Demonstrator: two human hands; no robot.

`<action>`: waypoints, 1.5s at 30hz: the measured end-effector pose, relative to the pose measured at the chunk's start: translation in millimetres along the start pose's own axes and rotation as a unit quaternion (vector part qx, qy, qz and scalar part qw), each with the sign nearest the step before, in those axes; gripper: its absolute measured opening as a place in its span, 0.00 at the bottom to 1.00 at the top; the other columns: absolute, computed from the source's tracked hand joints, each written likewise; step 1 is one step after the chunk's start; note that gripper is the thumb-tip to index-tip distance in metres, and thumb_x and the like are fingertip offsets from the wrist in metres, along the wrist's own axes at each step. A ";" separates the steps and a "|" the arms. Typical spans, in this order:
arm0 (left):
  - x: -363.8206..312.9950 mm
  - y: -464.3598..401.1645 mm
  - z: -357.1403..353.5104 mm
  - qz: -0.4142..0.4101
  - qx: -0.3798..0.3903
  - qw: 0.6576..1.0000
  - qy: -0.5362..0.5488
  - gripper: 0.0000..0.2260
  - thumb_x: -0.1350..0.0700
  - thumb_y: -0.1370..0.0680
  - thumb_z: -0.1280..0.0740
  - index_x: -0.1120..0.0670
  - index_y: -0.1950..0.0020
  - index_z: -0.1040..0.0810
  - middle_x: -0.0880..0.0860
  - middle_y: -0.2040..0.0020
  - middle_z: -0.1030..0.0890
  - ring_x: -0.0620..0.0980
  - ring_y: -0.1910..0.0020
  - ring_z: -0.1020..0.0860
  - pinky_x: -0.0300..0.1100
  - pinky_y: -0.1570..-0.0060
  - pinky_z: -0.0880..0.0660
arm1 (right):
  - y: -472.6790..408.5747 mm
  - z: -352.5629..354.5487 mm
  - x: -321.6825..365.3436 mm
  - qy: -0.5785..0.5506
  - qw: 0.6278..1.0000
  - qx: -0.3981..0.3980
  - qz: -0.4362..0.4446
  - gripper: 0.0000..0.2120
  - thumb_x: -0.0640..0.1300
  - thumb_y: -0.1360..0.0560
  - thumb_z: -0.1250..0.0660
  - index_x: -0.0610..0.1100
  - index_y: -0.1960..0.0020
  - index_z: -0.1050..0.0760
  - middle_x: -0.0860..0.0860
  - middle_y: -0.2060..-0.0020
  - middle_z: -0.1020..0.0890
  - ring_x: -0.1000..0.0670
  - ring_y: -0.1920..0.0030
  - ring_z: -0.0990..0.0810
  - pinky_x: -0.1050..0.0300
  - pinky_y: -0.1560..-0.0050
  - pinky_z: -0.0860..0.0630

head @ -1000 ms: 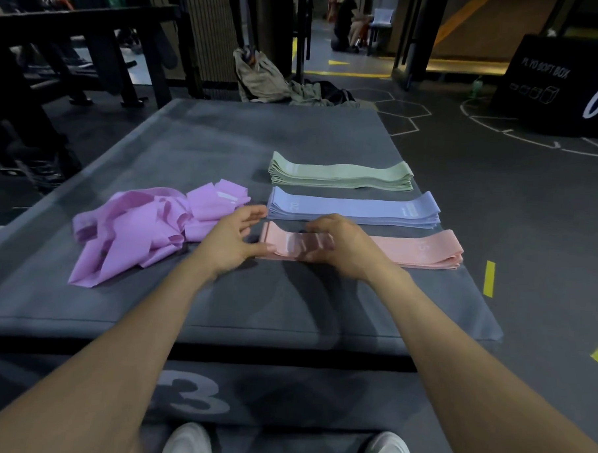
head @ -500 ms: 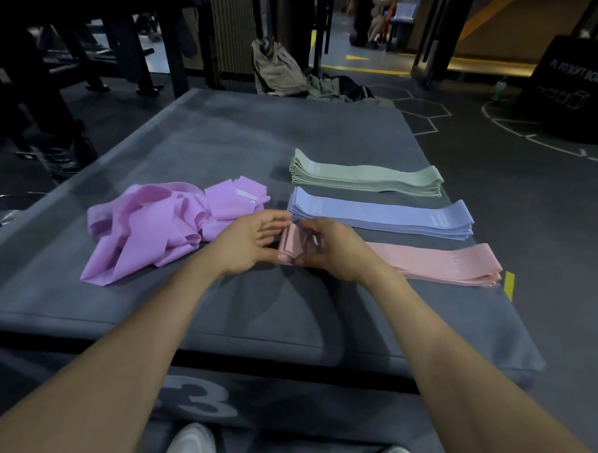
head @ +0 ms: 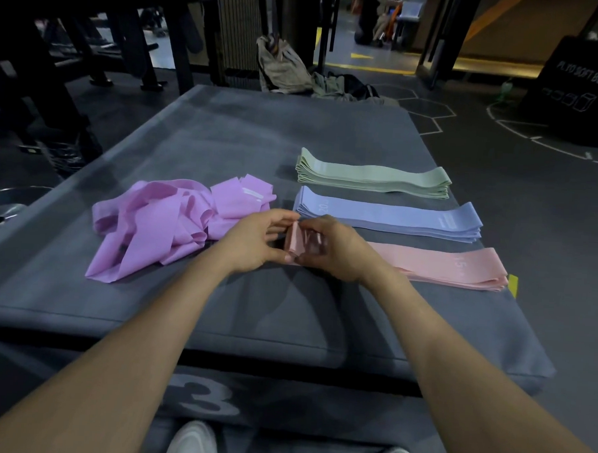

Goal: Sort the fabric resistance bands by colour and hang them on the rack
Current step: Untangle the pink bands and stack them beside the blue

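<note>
Pinching the near end of the pink bands, both hands meet at its left tip: the left hand curls thumb and fingers around the raised fold, and the right hand grips it from the other side. A second ago that end lay flat under them; now it is lifted and bunched, while the rest of the stack lies on the desk. That suggests the pink set is being gathered for hanging. Beyond it lie the blue bands and green bands, stacked neatly. The purple bands sit left, crumpled. No rack is in sight.
</note>
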State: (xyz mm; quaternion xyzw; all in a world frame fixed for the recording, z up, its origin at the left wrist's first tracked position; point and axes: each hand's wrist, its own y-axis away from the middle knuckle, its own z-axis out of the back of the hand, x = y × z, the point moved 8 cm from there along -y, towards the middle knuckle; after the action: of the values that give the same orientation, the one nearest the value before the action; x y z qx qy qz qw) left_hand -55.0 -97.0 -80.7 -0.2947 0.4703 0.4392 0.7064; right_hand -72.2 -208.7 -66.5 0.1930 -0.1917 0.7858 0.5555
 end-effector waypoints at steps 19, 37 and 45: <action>-59.9 -25.8 -108.9 -0.089 0.059 0.916 -0.388 0.36 0.45 0.30 0.28 0.52 0.27 0.38 0.50 0.29 0.34 0.50 0.32 0.33 0.45 0.35 0.33 | 90.3 72.2 -86.8 0.093 0.984 -0.043 -0.144 0.29 0.51 0.33 0.25 0.42 0.36 0.27 0.43 0.40 0.26 0.42 0.39 0.29 0.50 0.38 0.31; -75.4 -42.6 -151.3 -0.074 0.127 0.883 -0.446 0.33 0.45 0.26 0.31 0.53 0.26 0.41 0.53 0.30 0.36 0.54 0.31 0.36 0.50 0.33 0.36 | 110.1 92.7 -113.8 0.153 0.977 -0.013 -0.149 0.25 0.50 0.29 0.29 0.44 0.34 0.30 0.45 0.37 0.27 0.43 0.36 0.32 0.51 0.36 0.34; -73.2 -47.7 -155.7 -0.070 0.119 0.883 -0.448 0.28 0.47 0.25 0.33 0.51 0.28 0.37 0.52 0.32 0.34 0.53 0.32 0.34 0.51 0.35 0.34 | 110.9 91.9 -114.7 0.157 0.977 -0.009 -0.146 0.23 0.49 0.27 0.31 0.44 0.34 0.29 0.45 0.37 0.27 0.43 0.37 0.31 0.51 0.37 0.34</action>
State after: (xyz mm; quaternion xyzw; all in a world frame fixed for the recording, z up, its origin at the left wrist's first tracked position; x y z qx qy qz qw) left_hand -88.0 -272.3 -72.8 -0.0126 0.1307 0.4143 0.9006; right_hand -133.5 -382.0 -57.0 0.0884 -0.0789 0.7150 0.6891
